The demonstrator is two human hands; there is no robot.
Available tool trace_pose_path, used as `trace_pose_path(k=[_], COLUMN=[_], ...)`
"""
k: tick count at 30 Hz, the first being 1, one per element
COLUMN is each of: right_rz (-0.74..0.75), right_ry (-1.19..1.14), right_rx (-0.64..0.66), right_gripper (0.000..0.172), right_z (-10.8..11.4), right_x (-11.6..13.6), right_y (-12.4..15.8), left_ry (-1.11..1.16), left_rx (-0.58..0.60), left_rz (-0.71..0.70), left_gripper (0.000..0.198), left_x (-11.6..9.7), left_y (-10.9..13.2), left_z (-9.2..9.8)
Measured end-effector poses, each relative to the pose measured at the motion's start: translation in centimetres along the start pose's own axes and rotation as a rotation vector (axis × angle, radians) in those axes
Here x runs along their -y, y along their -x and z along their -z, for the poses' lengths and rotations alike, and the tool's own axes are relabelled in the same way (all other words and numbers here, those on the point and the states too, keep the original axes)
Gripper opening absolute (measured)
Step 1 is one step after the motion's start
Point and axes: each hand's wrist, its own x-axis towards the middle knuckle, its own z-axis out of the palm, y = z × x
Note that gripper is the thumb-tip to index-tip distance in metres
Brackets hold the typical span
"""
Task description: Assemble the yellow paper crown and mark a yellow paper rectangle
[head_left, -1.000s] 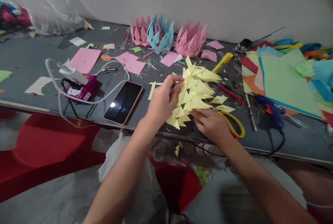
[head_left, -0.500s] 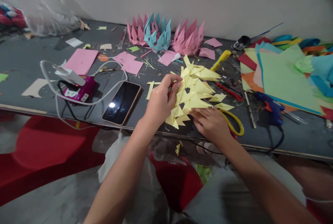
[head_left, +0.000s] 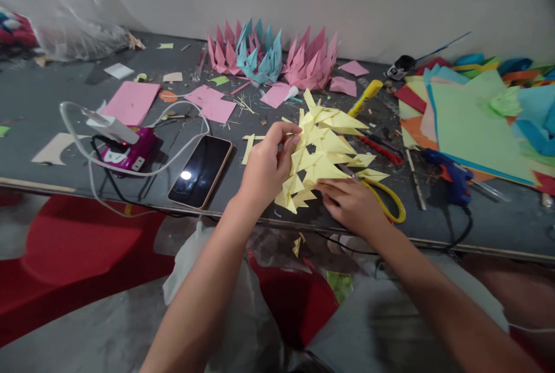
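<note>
A spiky piece of folded yellow paper (head_left: 325, 147) lies near the front edge of the dark grey table (head_left: 43, 95). My left hand (head_left: 266, 165) grips its left side, the fingers curled round the folded points. My right hand (head_left: 351, 202) presses on its lower right edge, fingers bent against the paper. Yellow-handled scissors (head_left: 390, 202) lie just right of my right hand, partly under it.
A black phone (head_left: 200, 170) and a pink device with white cables (head_left: 125, 150) lie to the left. Pink and blue folded paper crowns (head_left: 269, 58) stand at the back. Coloured paper sheets (head_left: 472, 118), a blue glue gun (head_left: 451, 173), a yellow cutter (head_left: 366, 97) and red pliers (head_left: 381, 150) lie to the right.
Both hands stay on the yellow paper piece; only a slight shift of the view and fingers.
</note>
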Motion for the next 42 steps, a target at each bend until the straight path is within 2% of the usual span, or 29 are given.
trace_pose_path(k=[12,36,42], right_rz=[-0.089,-0.088,-0.054], right_ry=[-0.141,-0.119,-0.045], right_rx=[0.068,0.026,0.080], right_gripper=[0.024,0.025,0.029], right_z=[0.39,-0.34,-0.31], right_x=[0.10,0.05,0.35], right_y=[-0.11,0.06,-0.10], left_ry=[-0.004,0.000,0.007], left_rx=[0.003,0.010,0.022], left_rz=[-0.001,-0.006,0.013], left_gripper=[0.011,0.010,0.011], left_x=[-0.18,-0.36,-0.33], left_y=[-0.03,-0.05,0.11], left_z=[-0.09,0.01,-0.04])
